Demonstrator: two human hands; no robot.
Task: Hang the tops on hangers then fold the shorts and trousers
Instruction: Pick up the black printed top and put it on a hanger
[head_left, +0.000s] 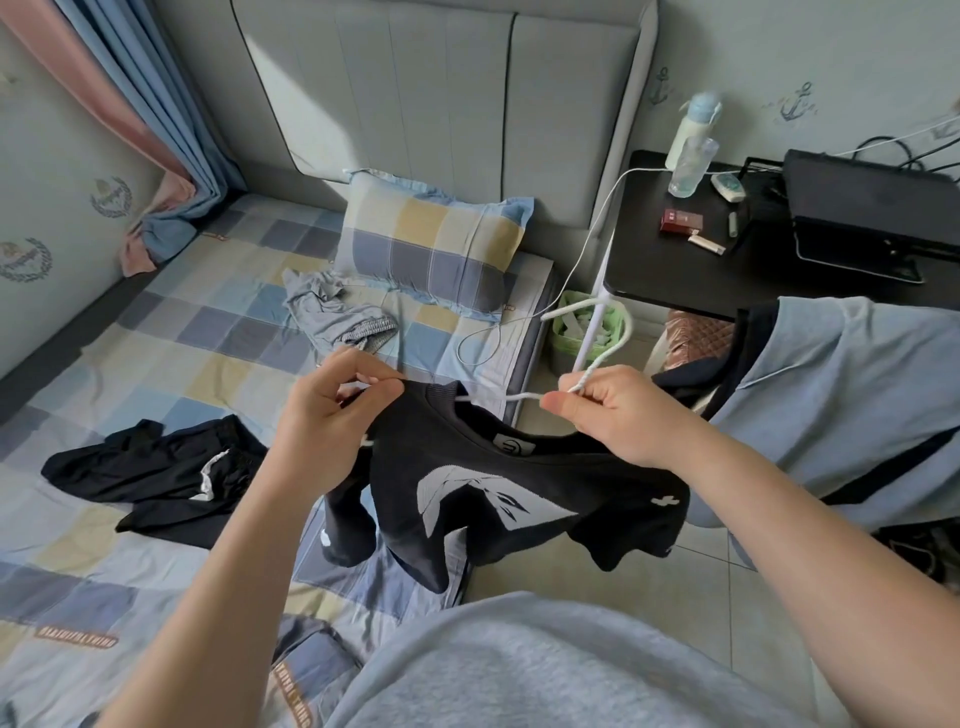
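A black top with a white print hangs in the air over the bed's edge. My left hand pinches its collar and shoulder together with one end of a white hanger. My right hand grips the hanger at the base of its hook, above the neckline. The hanger's arm runs into the neck opening; the rest is hidden in the cloth. Black trousers lie crumpled on the bed at the left. Grey shorts lie bunched by the pillow. A light blue top hangs at the right.
A checked bed sheet and a checked pillow fill the left and middle. A black side table with bottles, small items and a black case stands at the right. A white cable trails onto the bed. A green basket sits on the tiled floor.
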